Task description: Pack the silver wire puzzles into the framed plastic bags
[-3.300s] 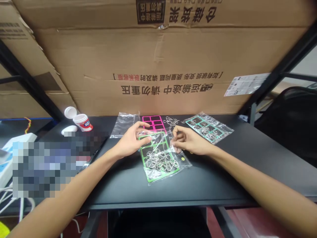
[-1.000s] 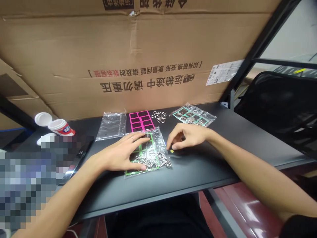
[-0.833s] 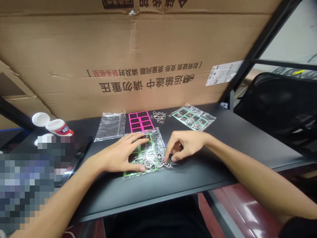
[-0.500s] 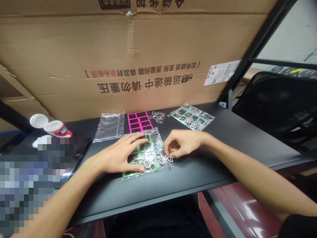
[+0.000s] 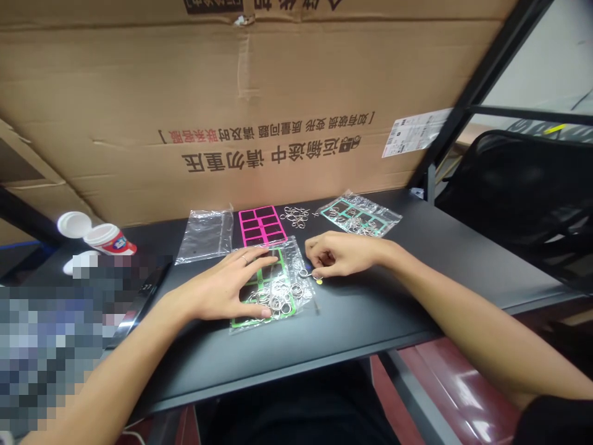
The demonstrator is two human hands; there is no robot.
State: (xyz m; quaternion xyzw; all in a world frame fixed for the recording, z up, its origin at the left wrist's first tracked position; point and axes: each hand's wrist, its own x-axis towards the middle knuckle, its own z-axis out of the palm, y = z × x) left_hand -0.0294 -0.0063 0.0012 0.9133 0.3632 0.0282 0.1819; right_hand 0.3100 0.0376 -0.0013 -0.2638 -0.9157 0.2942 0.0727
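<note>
Behind the black desk [image 5: 352,327] stands a large sheet of brown cardboard [image 5: 296,74], printed with upside-down Chinese characters and bearing a white shipping label [image 5: 414,134]. At right are a black metal post [image 5: 479,89], a black chair [image 5: 514,185] and a pale wall [image 5: 546,71]. The dark red floor [image 5: 440,377] reflects light.

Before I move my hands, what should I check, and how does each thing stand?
1. Left hand on the green-framed bag: ok, spread across it.
2. Right hand gripping the small metal piece: cannot tell, grip hidden.
3. Pink frame clear of both hands: ok, lies beyond the left hand.
4. Metal pile beside it bagged: not ok, loose on the desk.
5. White tub closed: not ok, lid flipped open.
</note>
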